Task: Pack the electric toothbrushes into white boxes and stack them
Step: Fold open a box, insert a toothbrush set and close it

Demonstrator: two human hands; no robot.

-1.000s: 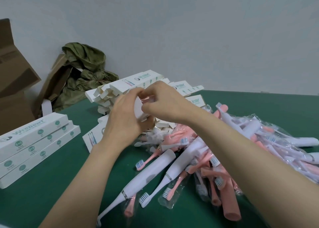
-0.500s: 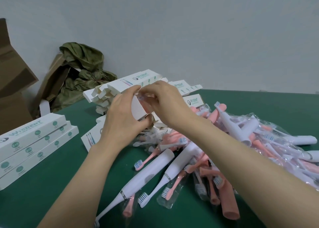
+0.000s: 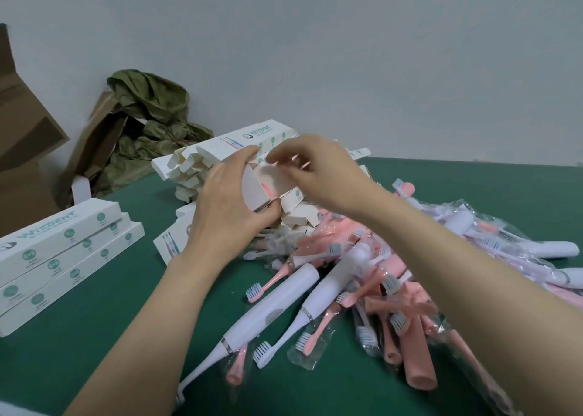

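The left hand has a closed grip round the open end of a white box, held up above the green surface. The right hand pinches the end flap of this box with its fingertips. Something pink shows inside the opening. Just behind lies a pile of empty boxes, at the right a heap of toothbrushes in clear bags, and at the far left closed boxes lie together.

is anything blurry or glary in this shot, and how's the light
Head view: soft, even light, only faint shadows on the green table; head view: slight motion blur on the right hand at the white box the left hand grips; head view: mild glare on the bagged toothbrushes, wide-angle stretch on near forearms.
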